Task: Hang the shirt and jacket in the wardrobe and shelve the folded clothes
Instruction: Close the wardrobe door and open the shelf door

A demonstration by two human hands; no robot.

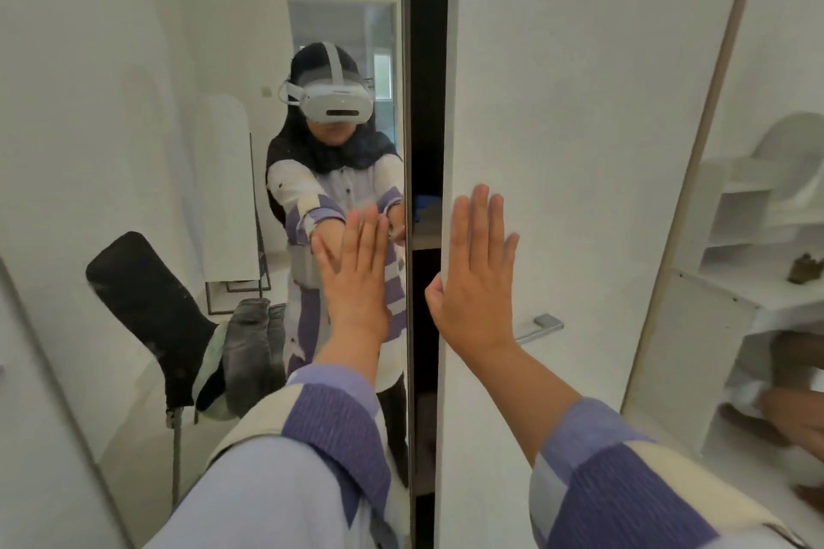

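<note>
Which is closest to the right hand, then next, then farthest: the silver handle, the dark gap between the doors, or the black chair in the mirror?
1. Dark gap, just left of the right hand.
2. Silver handle, lower right on the white door.
3. Black chair, far left, reflected.

Two doors (557, 103), two hands (475, 276), one handle (539, 325).

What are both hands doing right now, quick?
Left hand: open, flat against the mirrored wardrobe door.
Right hand: open, flat against the white wardrobe door.
</note>
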